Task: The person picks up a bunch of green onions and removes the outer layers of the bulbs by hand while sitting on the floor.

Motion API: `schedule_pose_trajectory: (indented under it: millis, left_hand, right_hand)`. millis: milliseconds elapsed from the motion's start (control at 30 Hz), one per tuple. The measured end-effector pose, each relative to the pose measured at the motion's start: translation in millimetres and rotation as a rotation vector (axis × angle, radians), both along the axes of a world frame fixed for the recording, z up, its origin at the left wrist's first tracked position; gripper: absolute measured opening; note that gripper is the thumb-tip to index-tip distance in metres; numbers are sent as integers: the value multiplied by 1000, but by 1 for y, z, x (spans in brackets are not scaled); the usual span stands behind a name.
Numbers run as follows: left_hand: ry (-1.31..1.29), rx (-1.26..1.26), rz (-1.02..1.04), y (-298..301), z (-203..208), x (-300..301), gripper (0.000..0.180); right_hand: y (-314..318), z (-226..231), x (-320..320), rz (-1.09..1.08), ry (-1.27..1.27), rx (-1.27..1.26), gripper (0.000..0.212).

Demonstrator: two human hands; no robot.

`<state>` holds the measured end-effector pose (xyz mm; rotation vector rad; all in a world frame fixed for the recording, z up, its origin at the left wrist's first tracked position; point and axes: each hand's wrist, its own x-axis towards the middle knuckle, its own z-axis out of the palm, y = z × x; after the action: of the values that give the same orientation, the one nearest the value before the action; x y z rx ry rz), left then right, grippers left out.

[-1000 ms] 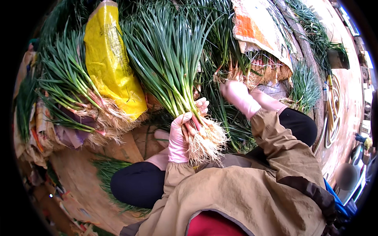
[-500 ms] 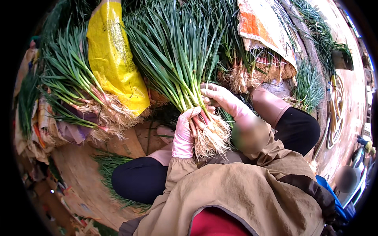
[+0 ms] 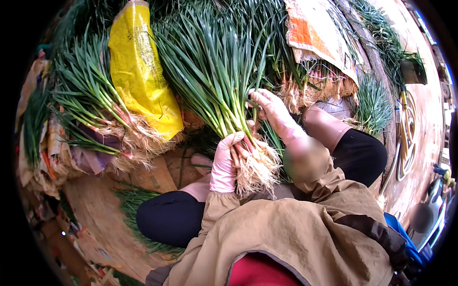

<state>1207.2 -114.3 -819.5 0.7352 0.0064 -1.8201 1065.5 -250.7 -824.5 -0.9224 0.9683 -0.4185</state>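
My gloved left hand (image 3: pixel 224 159) is wrapped round a large bunch of green garlic (image 3: pixel 233 112) just above the roots. Long green leaves fan out away from me, and the pale, tangled roots (image 3: pixel 257 169) hang toward my lap. Pinkish stem bases show beside the left thumb. At the right side of the bunch, my gloved right hand (image 3: pixel 273 108) has its fingers bent and pinched together on what looks like a single garlic leaf. Parts of its lower fingers are hidden behind the stems.
A yellow woven sack (image 3: pixel 143 71) lies over garlic at the left, next to a looser pile (image 3: pixel 90 90). More rooted garlic (image 3: pixel 329 81) sits under a white and orange sack (image 3: pixel 312 31). A coiled hose (image 3: pixel 407 138) lies at right. Loose leaves (image 3: pixel 136 207) cover the floor by my left knee.
My right hand has moved slightly up and outward from the stems, its fingers now more closely bent along the bunch's right edge. The left hand keeps its hold on the bunch.
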Motion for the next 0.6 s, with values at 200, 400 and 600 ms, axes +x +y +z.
schedule_pose_trajectory:
  millis: [200,400,600]
  left_hand:
    - [100,-66,215,-7,9,-3,47]
    - [266,-157,259,-3,5,-8,55]
    - [243,-160,214,-3,1,0,60]
  right_hand:
    - [-9,-88,-57,1003,883,-813,22]
    - [-87,-56,-35,140,1137,-1032,30]
    - [-127,-15,-15,11,742,-621,28]
